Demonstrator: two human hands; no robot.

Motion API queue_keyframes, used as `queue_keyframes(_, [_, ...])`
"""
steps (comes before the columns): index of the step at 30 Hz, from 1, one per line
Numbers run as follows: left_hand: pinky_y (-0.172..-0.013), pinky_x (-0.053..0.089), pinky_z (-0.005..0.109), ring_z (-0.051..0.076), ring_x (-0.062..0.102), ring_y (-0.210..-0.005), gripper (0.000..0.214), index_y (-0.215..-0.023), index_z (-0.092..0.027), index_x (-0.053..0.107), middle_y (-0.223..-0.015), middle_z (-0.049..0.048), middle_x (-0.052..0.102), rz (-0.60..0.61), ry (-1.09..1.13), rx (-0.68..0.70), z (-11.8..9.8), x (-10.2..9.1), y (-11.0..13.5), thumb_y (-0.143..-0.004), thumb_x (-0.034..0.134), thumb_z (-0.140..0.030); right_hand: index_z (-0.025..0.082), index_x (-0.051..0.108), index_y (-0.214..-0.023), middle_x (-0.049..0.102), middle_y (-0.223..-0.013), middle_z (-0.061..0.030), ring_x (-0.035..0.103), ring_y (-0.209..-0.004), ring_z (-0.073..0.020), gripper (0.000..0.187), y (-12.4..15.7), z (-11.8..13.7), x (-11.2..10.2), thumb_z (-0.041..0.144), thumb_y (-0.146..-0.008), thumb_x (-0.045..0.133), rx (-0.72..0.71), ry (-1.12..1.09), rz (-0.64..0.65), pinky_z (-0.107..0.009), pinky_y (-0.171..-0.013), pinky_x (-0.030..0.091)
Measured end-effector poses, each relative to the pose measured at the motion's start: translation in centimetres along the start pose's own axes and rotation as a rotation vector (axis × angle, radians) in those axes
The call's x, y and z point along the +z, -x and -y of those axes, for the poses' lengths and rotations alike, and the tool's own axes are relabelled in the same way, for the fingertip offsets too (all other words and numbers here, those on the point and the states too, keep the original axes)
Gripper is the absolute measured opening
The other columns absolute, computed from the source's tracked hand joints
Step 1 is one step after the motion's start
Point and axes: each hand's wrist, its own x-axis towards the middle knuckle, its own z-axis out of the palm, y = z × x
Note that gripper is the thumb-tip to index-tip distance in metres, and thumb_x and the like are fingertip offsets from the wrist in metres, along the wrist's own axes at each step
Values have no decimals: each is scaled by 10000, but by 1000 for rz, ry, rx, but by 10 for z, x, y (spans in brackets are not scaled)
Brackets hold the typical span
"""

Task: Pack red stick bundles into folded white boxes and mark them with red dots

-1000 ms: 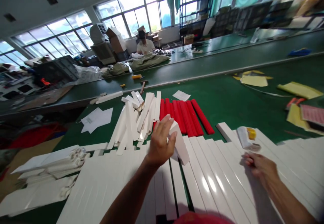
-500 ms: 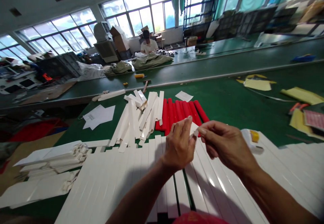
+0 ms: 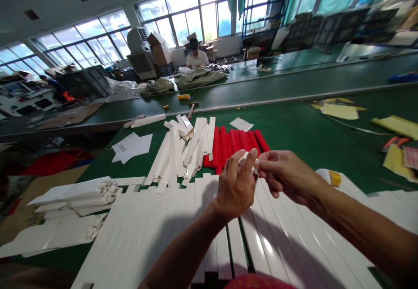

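Note:
My left hand (image 3: 235, 185) and my right hand (image 3: 283, 174) meet above the table, both pinched on the end of one long white box (image 3: 245, 156), most of which is hidden behind the left hand. Under them lies a row of flat white boxes (image 3: 183, 228) side by side. Just beyond the hands sits a row of red sticks (image 3: 234, 143), and to its left a loose pile of white boxes (image 3: 183, 149).
A white and yellow tool (image 3: 329, 177) lies right of my right hand. Flat white stacks (image 3: 72, 202) sit at the left, paper sheets (image 3: 132, 146) beyond. Yellow and pink papers (image 3: 396, 145) are at the right edge. A person (image 3: 196, 56) sits at the far table.
My left hand lifted a white box off the row. My right hand came over from the right and took hold of its end. Both hands have since risen slightly.

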Motion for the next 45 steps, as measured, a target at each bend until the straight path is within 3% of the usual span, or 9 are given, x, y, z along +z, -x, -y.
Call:
queue_keyframes(4, [-1064,475,458,295,489,-1295,505,-1345,-112,475,-1364,206,484,70,75,-28,7,-8,-1,-844,530,-133,202,505,-743,556,-525,60,413,-280,-83,483,-4,-15,-5,558,-635,813,-88,95,4,-245,-294,408])
queue_keyframes(9, [-1110,424,502,326,456,-1327,632,-1371,-114,433,-1406,212,434,160,196,-55,9,-18,4,-757,575,-165,209,539,-782,467,-556,54,454,-448,-113,392,-26,-81,-10,584,-784,656,-444,492,-248,-234,-408,372])
queue_keyframes(16, [-1049,471,500,305,491,-1267,740,-1361,-220,351,-1298,159,470,-408,85,-486,17,21,13,-732,740,-180,167,609,-1005,610,-833,-116,588,-735,-246,377,-44,-134,7,512,-888,512,-905,907,-139,-338,-583,476])
queue_keyframes(20, [-919,538,415,269,592,-1130,829,-1402,-225,275,-1304,149,488,-265,104,-735,52,-24,9,-698,699,-115,185,607,-1111,593,-733,-32,547,-600,-160,327,-44,-131,12,444,-923,538,-800,873,226,-278,-569,454])
queue_keyframes(24, [-942,505,370,242,591,-1141,628,-1282,-184,377,-1251,116,534,64,-227,-1008,113,-78,46,-740,694,-206,179,649,-939,633,-713,-55,603,-643,-200,323,-64,-154,-1,463,-901,498,-538,949,147,-317,-614,441])
queue_keyframes(28, [-909,502,354,249,605,-1102,471,-1153,-116,491,-1180,140,561,208,-355,-1159,168,-92,115,-721,676,-149,204,593,-716,682,-706,-79,638,-670,-237,332,-88,-189,-20,466,-854,443,-270,1010,151,-335,-630,424])
queue_keyframes(34, [-997,409,569,383,448,-1295,523,-1258,-140,520,-1376,211,484,397,-536,-1145,194,-71,154,-763,668,-214,211,559,-697,693,-725,-78,644,-696,-234,314,-101,-214,-31,447,-846,415,-164,1044,189,-327,-650,420])
queue_keyframes(41, [-1131,251,596,308,297,-1439,503,-1256,-266,609,-1551,78,402,612,-474,-775,195,7,108,-813,513,-49,206,556,-697,681,-711,-80,627,-688,-233,314,-106,-213,-18,436,-865,424,-200,1052,225,-327,-648,409])
queue_keyframes(45, [-1066,336,637,334,397,-1383,435,-1214,-179,625,-1502,151,461,604,-458,-708,189,14,79,-822,492,-47,196,597,-753,688,-752,-76,640,-725,-229,298,-106,-206,-21,402,-886,426,-226,1058,237,-329,-674,429])
